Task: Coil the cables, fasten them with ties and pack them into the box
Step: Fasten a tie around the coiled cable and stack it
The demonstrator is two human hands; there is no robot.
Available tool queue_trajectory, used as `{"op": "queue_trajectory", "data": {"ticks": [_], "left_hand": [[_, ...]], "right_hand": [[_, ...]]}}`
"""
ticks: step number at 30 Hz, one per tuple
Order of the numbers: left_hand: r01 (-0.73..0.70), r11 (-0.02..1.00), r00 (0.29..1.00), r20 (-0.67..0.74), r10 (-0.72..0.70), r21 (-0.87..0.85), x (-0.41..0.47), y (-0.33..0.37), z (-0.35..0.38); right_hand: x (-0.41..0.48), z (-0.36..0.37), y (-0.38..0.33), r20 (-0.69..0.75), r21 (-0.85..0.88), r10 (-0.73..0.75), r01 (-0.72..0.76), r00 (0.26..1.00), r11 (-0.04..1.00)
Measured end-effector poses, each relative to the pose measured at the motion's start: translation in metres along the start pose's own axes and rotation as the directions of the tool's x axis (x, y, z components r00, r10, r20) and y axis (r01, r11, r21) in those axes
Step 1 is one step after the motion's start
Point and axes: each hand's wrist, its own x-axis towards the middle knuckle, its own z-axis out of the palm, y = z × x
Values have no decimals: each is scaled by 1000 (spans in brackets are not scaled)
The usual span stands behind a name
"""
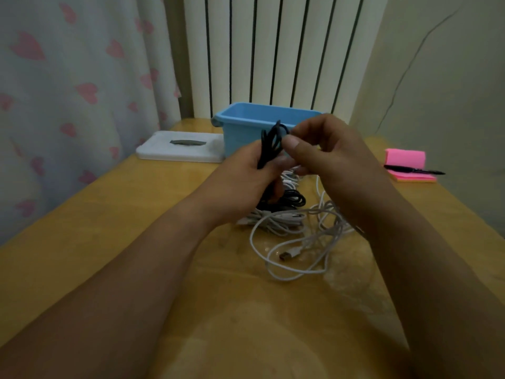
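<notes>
Above the wooden table my left hand [246, 181] grips a coiled black cable [270, 143], held upright in front of the blue plastic box [240, 124]. My right hand [328, 157] pinches the top of that coil between thumb and fingers. Below the hands lie another black cable coil [292, 199], a bundle of white cables [276, 221] and a loose white cable [300, 258] with a USB plug. Whether a tie is between my fingers I cannot tell.
A white lid [180, 150] with a grey handle lies left of the box. Pink sticky notes [407, 162] with a black pen [415, 170] sit at the right table edge. A radiator and a curtain stand behind the table [136, 214].
</notes>
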Motion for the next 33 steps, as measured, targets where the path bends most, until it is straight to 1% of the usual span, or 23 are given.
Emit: {"op": "queue_trajectory", "data": {"ticks": [1, 3, 4, 5, 7, 8, 10, 11, 13, 15, 17, 18, 19, 20, 21, 22, 24, 26, 27, 29, 31, 33], "left_hand": [[-6, 1000, 1000, 9, 5, 23, -1, 0, -1], [-25, 996, 998, 63, 19, 82, -2, -2, -1], [-35, 989, 994, 106, 20, 140, -3, -2, -1], [-50, 971, 990, 142, 17, 234, -3, -2, 1], [-108, 913, 983, 178, 40, 393, -2, 0, 4], [-103, 921, 985, 166, 43, 375, -1, 0, 5], [-47, 973, 994, 109, 23, 227, -1, 2, 6], [-29, 986, 996, 86, 15, 164, -2, 4, 6], [-53, 985, 995, 87, 39, 162, -5, 4, 8], [-101, 961, 992, 106, 76, 258, -9, 3, 10], [-151, 906, 988, 89, 126, 395, -10, -2, 9], [-171, 881, 985, 73, 155, 440, -9, -4, 9], [-191, 873, 981, 51, 188, 448, -9, -5, 8], [-201, 886, 978, 28, 209, 417, -10, -5, 6], [-192, 919, 979, 3, 203, 344, -10, -5, 5], [-160, 956, 986, -12, 168, 247, -11, -4, 4], [-85, 991, 996, 12, 85, 99, -12, -2, 2], [-54, 996, 996, 70, 49, 74, -13, 0, 2], [-61, 992, 995, 90, 51, 109, -12, 1, 2], [-106, 959, 990, 122, 76, 263, -11, 6, 1], [-133, 880, 985, 157, 67, 457, -14, 8, -1], [-146, 767, 987, 144, 71, 625, -18, 9, -6]], "right_hand": [[-1, 1, 0, -1, -73, -35, 35, 999, 997], [-5, 7, -5, 90, -200, -67, 84, 994, 976], [-7, 12, -6, 140, -255, -71, 105, 988, 961], [-9, 16, -5, 154, -322, -98, 143, 983, 936], [-8, 24, 2, 62, -480, -216, 219, 974, 849], [-6, 26, 5, 1, -539, -276, 233, 961, 810], [-3, 24, 10, -106, -585, -350, 226, 931, 779], [-2, 21, 11, -146, -575, -359, 216, 922, 789], [1, 14, 13, -205, -500, -302, 166, 931, 850], [3, 13, 14, -225, -409, -204, 98, 953, 907], [5, 15, 16, -230, -341, -123, 38, 965, 939], [5, 17, 16, -225, -305, -93, 20, 970, 952], [4, 17, 14, -202, -246, -69, 18, 977, 969], [3, 18, 12, -163, -162, -56, 29, 985, 986], [1, 18, 9, -118, -84, -57, 47, 991, 995], [0, 17, 7, -79, -54, -85, 81, 993, 995], [-2, 15, 5, -43, -114, -167, 161, 985, 980], [-2, 17, 6, -74, -190, -191, 174, 979, 966], [0, 17, 6, -106, -220, -187, 160, 977, 962], [4, 17, 6, -153, -269, -160, 114, 975, 956], [9, 17, -1, -134, -298, -89, 46, 987, 953], [13, 21, -8, -82, -359, -7, -23, 997, 933]]}}
